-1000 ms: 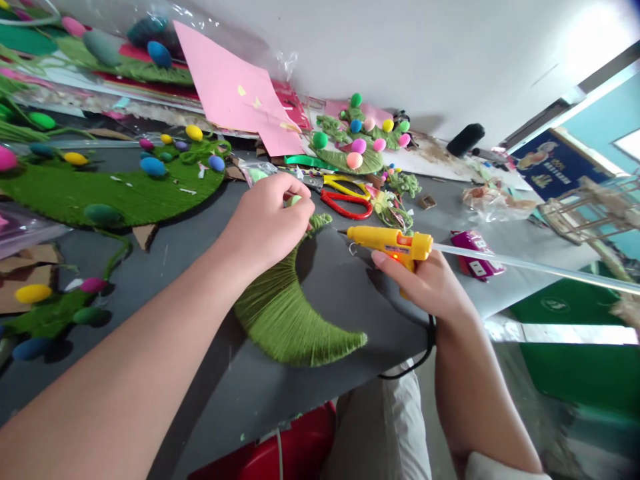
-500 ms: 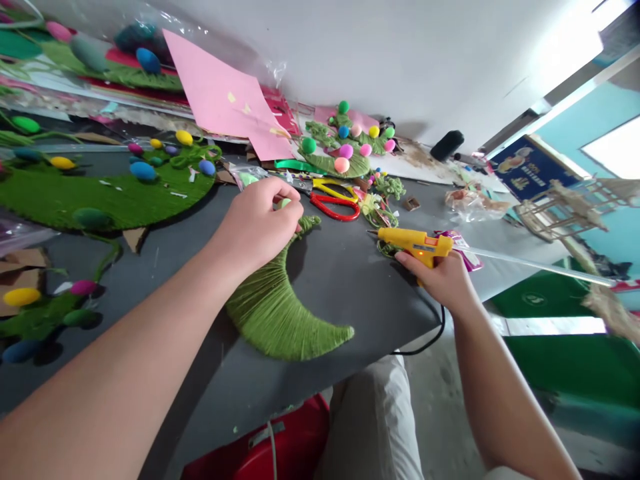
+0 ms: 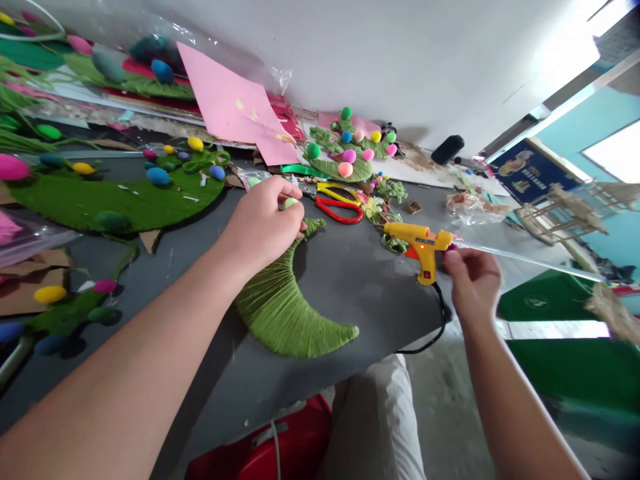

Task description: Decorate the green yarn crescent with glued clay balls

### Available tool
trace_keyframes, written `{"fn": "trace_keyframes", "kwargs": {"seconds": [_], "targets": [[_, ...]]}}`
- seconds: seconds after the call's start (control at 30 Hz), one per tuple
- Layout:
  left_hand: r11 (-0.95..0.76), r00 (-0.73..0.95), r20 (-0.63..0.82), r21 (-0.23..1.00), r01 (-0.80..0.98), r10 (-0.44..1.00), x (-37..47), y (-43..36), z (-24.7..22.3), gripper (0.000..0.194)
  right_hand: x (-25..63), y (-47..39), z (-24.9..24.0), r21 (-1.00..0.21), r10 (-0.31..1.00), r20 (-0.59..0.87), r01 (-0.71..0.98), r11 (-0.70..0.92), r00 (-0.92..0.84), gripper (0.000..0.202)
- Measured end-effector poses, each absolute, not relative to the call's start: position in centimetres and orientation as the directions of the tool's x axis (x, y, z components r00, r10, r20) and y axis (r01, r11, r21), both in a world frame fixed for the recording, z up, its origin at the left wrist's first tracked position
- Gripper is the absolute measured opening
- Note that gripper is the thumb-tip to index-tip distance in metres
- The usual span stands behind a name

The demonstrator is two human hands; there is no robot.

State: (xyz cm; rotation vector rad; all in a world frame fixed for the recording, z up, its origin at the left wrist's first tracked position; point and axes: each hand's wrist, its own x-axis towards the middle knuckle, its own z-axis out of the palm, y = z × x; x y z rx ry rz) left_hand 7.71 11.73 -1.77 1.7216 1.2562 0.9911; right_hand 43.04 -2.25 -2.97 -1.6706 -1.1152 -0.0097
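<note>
My left hand (image 3: 267, 227) is closed in a pinch on a small light-green ball (image 3: 290, 203), just above the upper tip of a crescent (image 3: 280, 303) wrapped in green yarn. That crescent lies on the dark table, its lower tip pointing right. To the right, a yellow hot glue gun (image 3: 426, 250) rests on the table with its small light lit and a clear glue stick (image 3: 530, 255) sticking out behind. My right hand (image 3: 475, 277) is beside the gun's rear, off the handle, with thumb and fingers apart. Part of a purple packet shows behind its thumb.
Scissors with red and yellow handles (image 3: 340, 210) lie beyond the crescent. A larger green crescent (image 3: 115, 200) with colored balls is at left. Pink paper (image 3: 230, 100) leans at the back near another decorated piece (image 3: 345, 167). The gun's black cord (image 3: 443, 313) hangs over the table edge.
My right hand has let go of the glue gun and drawn back to the right, leaving it on the table. My left hand still pinches the ball at nearly the same spot.
</note>
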Motion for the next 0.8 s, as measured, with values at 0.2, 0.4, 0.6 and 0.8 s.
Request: {"fn": "trace_keyframes", "kwargs": {"seconds": [0.2,0.4,0.6,0.8], "targets": [[-0.085,0.210,0.036,0.970,0.226,0.977,7.9,11.1,-0.2,0.013,40.3,-6.4,-3.2,-0.609,0.499,0.743,0.759,0.230,0.445,0.027],[-0.047,0.236,0.012,0.988,0.144,0.972,7.8,10.7,0.5,0.026,32.8,-3.0,-0.1,-0.635,0.840,0.542,0.671,0.384,0.031,0.011],[-0.091,0.213,0.084,0.996,0.024,0.974,7.5,11.0,0.4,0.027,26.3,8.0,3.0,-0.651,0.835,0.474,0.527,0.546,-0.279,0.038],[-0.071,0.212,0.080,0.996,-0.052,0.974,7.8,11.1,0.5,0.028,24.8,10.7,1.9,-0.711,0.828,0.485,0.424,0.561,-0.281,0.034]]}}
